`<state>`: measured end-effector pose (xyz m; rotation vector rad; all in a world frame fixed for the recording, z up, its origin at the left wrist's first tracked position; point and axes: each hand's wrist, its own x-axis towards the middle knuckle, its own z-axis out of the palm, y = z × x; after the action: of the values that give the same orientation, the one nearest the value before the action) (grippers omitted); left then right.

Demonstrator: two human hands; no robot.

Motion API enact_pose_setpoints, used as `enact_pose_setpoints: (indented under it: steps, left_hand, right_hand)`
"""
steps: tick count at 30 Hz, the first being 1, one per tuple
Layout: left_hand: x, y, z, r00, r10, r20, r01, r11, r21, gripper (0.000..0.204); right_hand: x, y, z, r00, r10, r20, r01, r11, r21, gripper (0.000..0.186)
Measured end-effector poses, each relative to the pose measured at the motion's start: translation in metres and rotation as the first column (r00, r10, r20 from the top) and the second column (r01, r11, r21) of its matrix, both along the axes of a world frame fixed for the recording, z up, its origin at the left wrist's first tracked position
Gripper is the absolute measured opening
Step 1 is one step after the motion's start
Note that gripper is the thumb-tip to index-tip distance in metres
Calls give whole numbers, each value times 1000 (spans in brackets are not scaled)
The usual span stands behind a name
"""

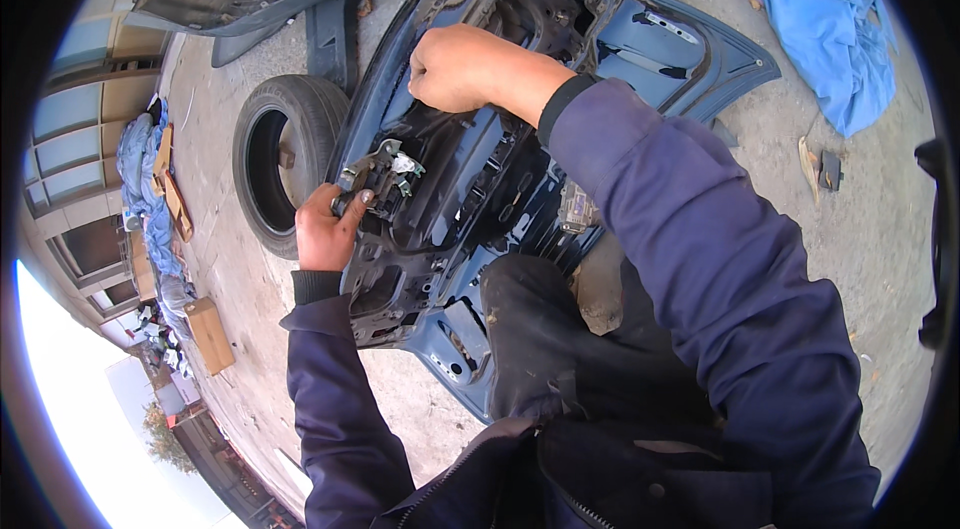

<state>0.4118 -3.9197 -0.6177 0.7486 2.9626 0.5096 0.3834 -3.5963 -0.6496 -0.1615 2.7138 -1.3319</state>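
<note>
Metal part gripped at the panel's left edge; second fist held over the panel.

The part (383,179) is pinched between thumb and fingers of the left hand (330,234), lying just ahead and to the right of it, over the left side of the panel (480,151); whether it is still fastened there cannot be told, nor can its long axis. The right hand (465,67) is clenched farther up the panel, the left being nearer the part; anything inside that fist is hidden. Room left of the panel is narrowed by the tyre (322,134), and its near side by the knees (530,319); concrete (850,229) is seen to its right.
</note>
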Motion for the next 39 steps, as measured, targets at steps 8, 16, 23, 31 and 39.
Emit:
enact_pose_setpoints:
  steps: [8, 16, 23, 31, 39]
  left_hand:
    - [-3, -2, -3, 993, 77, 87, -87, 989, 116, 39]
    - [11, 5, -1, 997, -28, -69, 29, 1000, 11, 43]
    - [6, -1, -5, 998, -5, -60, 7, 1000, 30, 54]
    - [28, 10, -24, 946, 321, -33, -305, 922, 238, 56]
    - [-3, -17, -27, 987, 159, 38, -163, 963, 214, 64]
  right_hand:
    - [-12, -5, -10, 811, -310, -496, 298, 949, -107, 26]
    - [-58, -18, -26, 592, -211, -778, 288, 957, -40, 26]
    - [-104, -24, -48, 625, -62, -778, 320, 930, 183, 33]
    - [-109, -30, -46, 626, 33, -779, 293, 916, 274, 29]
    - [-116, -34, -53, 633, 57, -772, 276, 915, 294, 28]
